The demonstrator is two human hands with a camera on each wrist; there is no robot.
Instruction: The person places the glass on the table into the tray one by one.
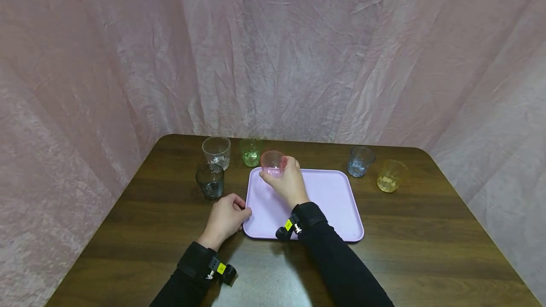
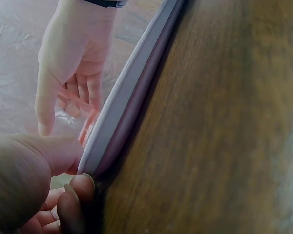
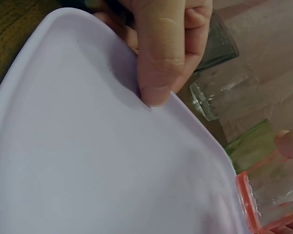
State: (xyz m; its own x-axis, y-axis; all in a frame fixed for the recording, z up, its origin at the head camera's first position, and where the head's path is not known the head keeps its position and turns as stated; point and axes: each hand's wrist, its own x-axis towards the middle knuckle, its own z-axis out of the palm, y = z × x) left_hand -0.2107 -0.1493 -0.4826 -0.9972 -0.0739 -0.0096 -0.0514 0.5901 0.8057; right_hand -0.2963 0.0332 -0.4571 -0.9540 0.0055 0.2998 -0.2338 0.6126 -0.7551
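My right hand [image 1: 291, 185] holds a clear pink glass [image 1: 271, 162] at the far left corner of the lilac tray [image 1: 326, 195], thumb on one side and fingers on the other. In the right wrist view the base of the pink glass [image 3: 248, 202] is close by the tray's rim. My left hand [image 1: 224, 218] pinches the tray's left edge. Its thumb [image 3: 158, 73] lies over the rim, and in the left wrist view the other fingers curl below the rim [image 2: 122, 87].
Left of the tray stand a dark grey glass [image 1: 212, 184], a clear glass [image 1: 216, 153] and a green glass [image 1: 250, 153]. A blue glass [image 1: 359, 162] and a yellow glass [image 1: 389, 179] stand to its right. Behind the wooden table [image 1: 149, 221] hangs a pink curtain [image 1: 273, 60].
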